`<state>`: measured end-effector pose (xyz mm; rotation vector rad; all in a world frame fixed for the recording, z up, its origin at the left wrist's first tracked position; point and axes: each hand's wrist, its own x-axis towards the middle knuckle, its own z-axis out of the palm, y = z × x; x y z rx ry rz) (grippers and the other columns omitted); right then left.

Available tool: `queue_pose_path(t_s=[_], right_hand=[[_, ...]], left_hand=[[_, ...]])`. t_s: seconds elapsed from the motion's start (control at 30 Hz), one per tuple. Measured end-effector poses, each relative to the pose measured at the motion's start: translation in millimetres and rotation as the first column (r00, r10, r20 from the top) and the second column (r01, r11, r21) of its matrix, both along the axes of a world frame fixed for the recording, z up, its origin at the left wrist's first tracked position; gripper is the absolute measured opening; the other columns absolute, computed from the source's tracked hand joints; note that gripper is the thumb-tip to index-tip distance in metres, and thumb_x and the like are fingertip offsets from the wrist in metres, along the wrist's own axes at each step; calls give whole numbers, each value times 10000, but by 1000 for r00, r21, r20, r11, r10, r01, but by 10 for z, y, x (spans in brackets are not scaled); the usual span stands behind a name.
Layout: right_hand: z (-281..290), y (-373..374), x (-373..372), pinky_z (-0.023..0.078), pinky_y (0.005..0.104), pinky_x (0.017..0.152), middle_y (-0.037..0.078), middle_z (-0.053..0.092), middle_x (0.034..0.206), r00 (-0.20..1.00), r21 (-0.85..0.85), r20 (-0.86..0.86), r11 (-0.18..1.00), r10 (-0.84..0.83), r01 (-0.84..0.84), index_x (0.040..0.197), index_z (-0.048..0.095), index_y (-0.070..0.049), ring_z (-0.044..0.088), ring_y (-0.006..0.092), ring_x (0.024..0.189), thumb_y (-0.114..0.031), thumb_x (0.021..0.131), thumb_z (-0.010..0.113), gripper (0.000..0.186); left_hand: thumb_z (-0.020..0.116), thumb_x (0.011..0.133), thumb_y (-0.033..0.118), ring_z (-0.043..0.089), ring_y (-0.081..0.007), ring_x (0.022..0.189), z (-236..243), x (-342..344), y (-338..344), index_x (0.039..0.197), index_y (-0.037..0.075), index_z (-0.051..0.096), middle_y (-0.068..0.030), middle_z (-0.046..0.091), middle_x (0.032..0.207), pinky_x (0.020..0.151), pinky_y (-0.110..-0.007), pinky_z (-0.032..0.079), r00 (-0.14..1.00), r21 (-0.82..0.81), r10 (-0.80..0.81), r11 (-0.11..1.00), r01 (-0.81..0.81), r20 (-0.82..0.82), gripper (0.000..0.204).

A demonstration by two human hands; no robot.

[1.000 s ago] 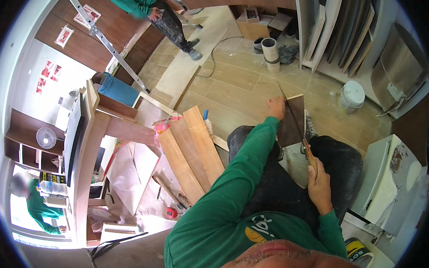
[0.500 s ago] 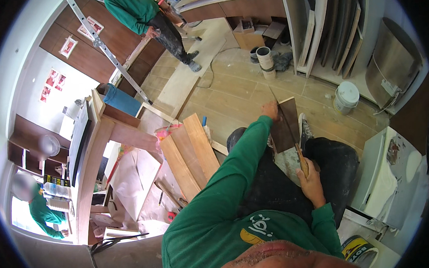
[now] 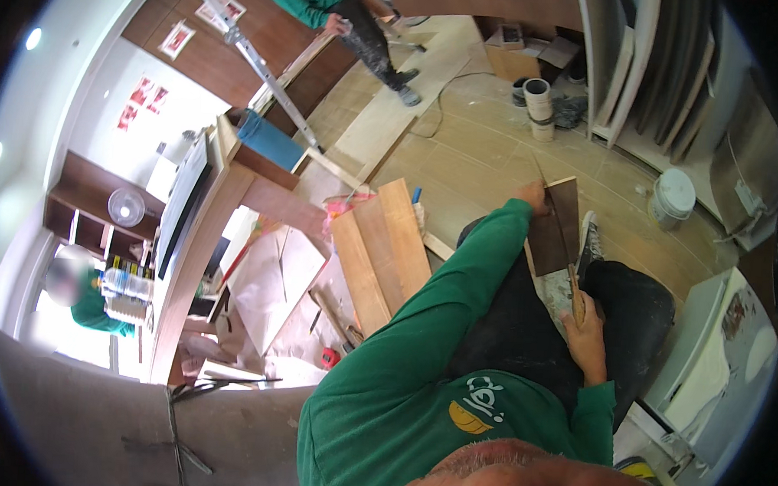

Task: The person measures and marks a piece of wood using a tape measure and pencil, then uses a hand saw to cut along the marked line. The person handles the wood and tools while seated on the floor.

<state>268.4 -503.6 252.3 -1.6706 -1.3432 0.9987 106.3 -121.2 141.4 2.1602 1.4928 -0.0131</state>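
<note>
Across the person's lap lies a dark board (image 3: 556,226), its far end pinned by the left hand (image 3: 530,195). The right hand (image 3: 587,325) is closed round a saw handle (image 3: 577,303), its blade standing across the board. How deep the cut goes cannot be told, and the board looks to be in one piece.

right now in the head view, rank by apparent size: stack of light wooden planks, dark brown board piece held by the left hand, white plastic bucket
1. stack of light wooden planks, largest
2. dark brown board piece steadied by the left hand
3. white plastic bucket, smallest, though it sits farther off, so its true size is uncertain
</note>
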Motion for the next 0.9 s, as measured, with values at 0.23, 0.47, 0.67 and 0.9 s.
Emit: queue_pose_path(t_s=[0.23, 0.47, 0.67, 0.9], right_hand=[[54, 26, -47, 492, 512, 1117, 328, 685, 1379, 999, -29, -36, 999, 22, -23, 1555, 541, -26, 661, 504, 1283, -301, 1032, 714, 616], [68, 25, -28, 494, 526, 1097, 312, 684, 1363, 998, -38, 64, 999, 13, -11, 1538, 550, -28, 654, 505, 1263, -316, 1022, 725, 616], [76, -5, -78, 492, 534, 1096, 312, 681, 1364, 996, -8, 46, 998, 70, -70, 1543, 547, -36, 650, 505, 1272, -325, 1024, 731, 622], [-59, 19, 5, 515, 513, 1063, 317, 698, 1321, 1000, -24, -23, 1000, -18, 17, 1541, 538, -27, 681, 494, 1236, -301, 1030, 728, 610]], left_hand=[[950, 818, 397, 657, -455, 1329, 6, -226, -23, 1460, 7, 533, -286, 677, 1423, 1095, -554, 532, 1000, 42, -14, 999, 13, 16, 858], [894, 859, 333, 666, -468, 1306, 75, -238, -91, 1394, -5, 541, -297, 693, 1378, 1098, -541, 541, 1000, 70, 6, 998, -6, 10, 725], [892, 863, 344, 626, -461, 1375, -71, -425, -37, 1434, 16, 527, -285, 657, 1449, 1128, -569, 520, 999, -13, -4, 1000, 3, -36, 753], [899, 885, 500, 517, -450, 1499, 232, -235, -265, 1609, 33, 426, -286, 514, 1615, 1206, -558, 450, 999, 66, 49, 997, -48, -2, 983]])
